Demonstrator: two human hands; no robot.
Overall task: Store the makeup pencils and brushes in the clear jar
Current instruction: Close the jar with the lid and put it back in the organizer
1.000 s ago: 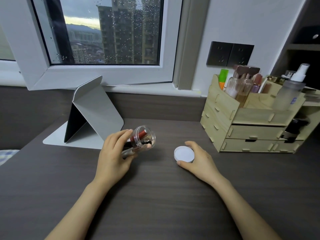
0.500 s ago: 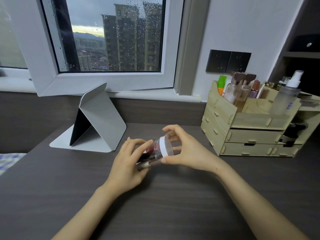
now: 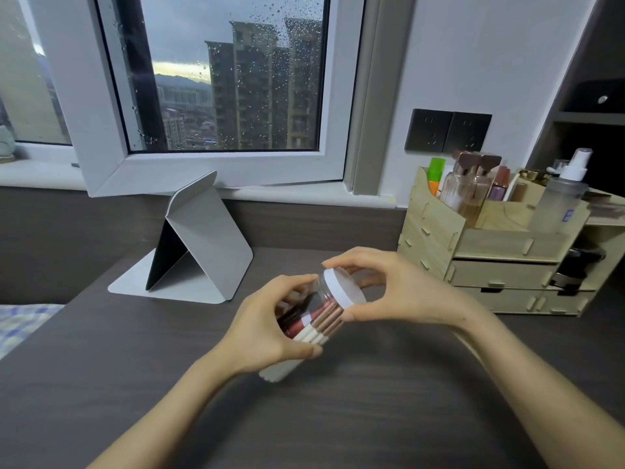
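Head view: your left hand (image 3: 267, 330) wraps the tilted clear jar (image 3: 316, 313) to steady it while your right hand (image 3: 399, 292) fingers (image 3: 350, 314) pinch the white lid (image 3: 343, 287), likely twisting it shut.

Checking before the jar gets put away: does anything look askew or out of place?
Nothing is spilled or damaged. The clear plastic jar is held tilted on its side above the dark wooden desk, left hand around it, right hand on its white lid.

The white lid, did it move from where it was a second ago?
Yes. The white lid left the desk; the right hand holds it on the clear jar, farther from the wooden organizer.
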